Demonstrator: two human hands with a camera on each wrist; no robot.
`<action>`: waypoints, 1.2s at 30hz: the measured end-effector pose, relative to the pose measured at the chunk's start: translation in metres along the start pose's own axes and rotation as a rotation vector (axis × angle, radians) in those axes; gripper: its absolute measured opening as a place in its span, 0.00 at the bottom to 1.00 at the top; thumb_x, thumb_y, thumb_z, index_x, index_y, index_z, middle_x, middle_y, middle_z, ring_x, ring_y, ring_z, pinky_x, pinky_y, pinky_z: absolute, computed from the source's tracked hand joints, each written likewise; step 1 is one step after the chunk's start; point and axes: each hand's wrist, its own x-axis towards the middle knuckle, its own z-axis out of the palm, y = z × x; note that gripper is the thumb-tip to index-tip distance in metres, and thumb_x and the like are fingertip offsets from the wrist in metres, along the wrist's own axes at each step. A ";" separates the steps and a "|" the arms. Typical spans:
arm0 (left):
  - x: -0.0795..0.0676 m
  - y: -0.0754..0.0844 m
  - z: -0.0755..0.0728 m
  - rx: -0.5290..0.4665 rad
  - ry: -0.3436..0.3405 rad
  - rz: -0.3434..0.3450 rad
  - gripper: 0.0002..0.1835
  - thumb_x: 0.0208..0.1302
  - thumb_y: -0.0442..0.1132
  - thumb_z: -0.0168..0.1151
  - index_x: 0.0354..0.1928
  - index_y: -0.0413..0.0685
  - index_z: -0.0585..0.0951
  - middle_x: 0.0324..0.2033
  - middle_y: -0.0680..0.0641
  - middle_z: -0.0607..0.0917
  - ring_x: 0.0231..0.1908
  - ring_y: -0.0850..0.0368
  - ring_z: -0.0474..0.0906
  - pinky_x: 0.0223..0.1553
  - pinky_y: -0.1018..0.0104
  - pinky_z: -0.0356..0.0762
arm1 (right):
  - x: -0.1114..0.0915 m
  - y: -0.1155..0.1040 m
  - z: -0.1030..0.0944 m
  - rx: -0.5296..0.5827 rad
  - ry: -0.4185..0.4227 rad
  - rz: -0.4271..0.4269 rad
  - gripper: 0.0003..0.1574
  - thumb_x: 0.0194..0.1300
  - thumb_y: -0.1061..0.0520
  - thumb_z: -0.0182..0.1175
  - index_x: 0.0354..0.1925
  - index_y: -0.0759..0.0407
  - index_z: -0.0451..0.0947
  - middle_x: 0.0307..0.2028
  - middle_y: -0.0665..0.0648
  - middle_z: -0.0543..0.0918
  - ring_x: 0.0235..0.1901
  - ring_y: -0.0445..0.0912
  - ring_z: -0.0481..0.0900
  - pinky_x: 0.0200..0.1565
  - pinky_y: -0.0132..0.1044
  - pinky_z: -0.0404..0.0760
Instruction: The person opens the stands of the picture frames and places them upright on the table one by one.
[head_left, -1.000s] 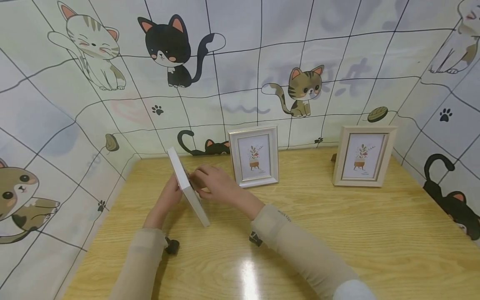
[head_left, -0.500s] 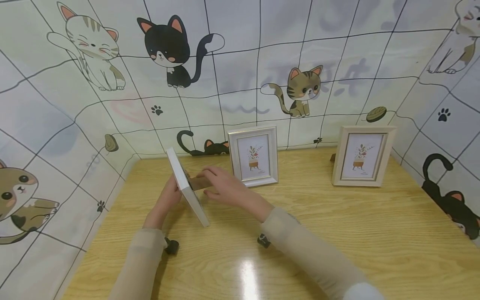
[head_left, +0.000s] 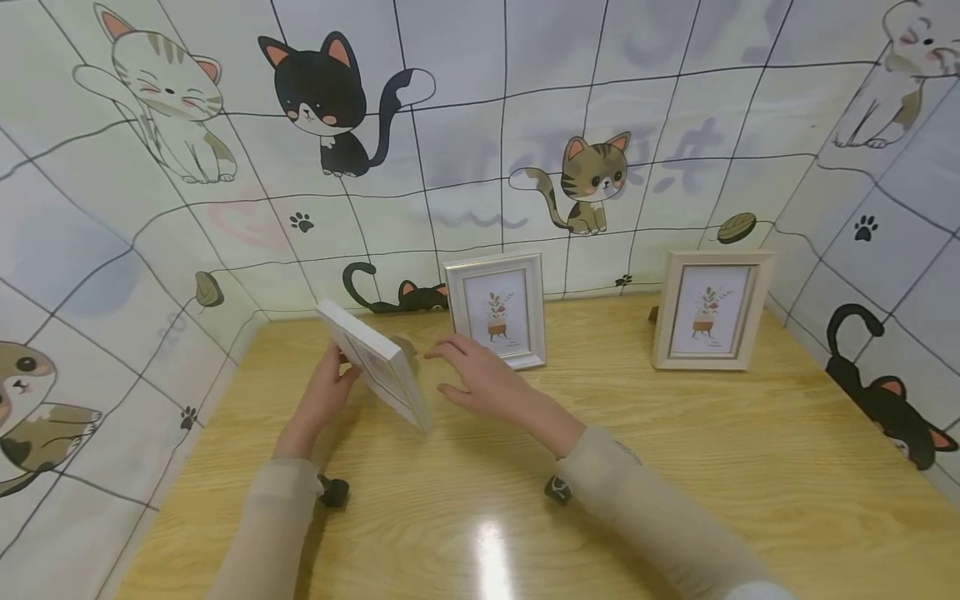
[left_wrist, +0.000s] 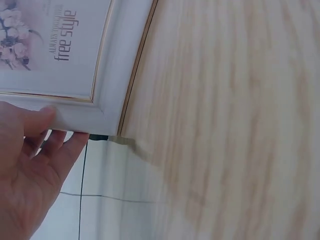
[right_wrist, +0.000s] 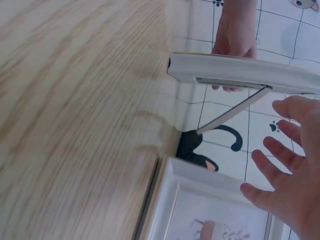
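Note:
My left hand point(head_left: 324, 392) pinches the left edge of a white picture frame point(head_left: 378, 367), which leans at an angle over the table. In the left wrist view, the thumb presses the frame's front border point(left_wrist: 102, 112) while fingers sit behind. Its print point(left_wrist: 25, 37) has pink flowers and the words "free style". A support leg point(right_wrist: 232, 112) stands out from the frame's back. My right hand point(head_left: 487, 383) is apart from the frame, fingers spread and holding nothing. Just beyond this hand stands a second white picture frame point(head_left: 498, 312) with a potted plant print.
On the wooden table point(head_left: 600, 467), a beige picture frame point(head_left: 712, 312) stands at the back right, also with a plant print. A wall covering with cartoon cats point(head_left: 322, 100) rises behind and at both sides.
The right hand has swung the support leg out from the frame's back, let go and moved right. The left hand has turned the frame, so its front now shows to the head camera.

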 end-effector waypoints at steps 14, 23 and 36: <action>-0.003 0.012 -0.024 -0.029 0.036 -0.231 0.25 0.75 0.29 0.46 0.69 0.29 0.56 0.65 0.27 0.65 0.66 0.31 0.66 0.63 0.45 0.76 | -0.026 0.029 -0.018 0.025 0.075 0.061 0.30 0.65 0.55 0.66 0.64 0.56 0.72 0.62 0.56 0.75 0.64 0.52 0.73 0.70 0.45 0.70; 0.003 0.019 -0.025 -0.009 0.123 -0.324 0.25 0.73 0.30 0.49 0.68 0.29 0.59 0.63 0.28 0.69 0.62 0.33 0.73 0.59 0.46 0.79 | -0.032 0.037 -0.021 0.033 0.078 0.076 0.30 0.65 0.56 0.66 0.64 0.57 0.72 0.64 0.61 0.74 0.68 0.55 0.69 0.73 0.49 0.65; 0.007 0.027 -0.023 0.056 0.153 -0.457 0.25 0.73 0.33 0.52 0.67 0.30 0.62 0.62 0.29 0.72 0.62 0.34 0.73 0.59 0.46 0.79 | -0.039 0.042 -0.025 0.034 0.075 0.113 0.29 0.65 0.55 0.65 0.63 0.56 0.71 0.64 0.59 0.74 0.66 0.54 0.71 0.70 0.49 0.69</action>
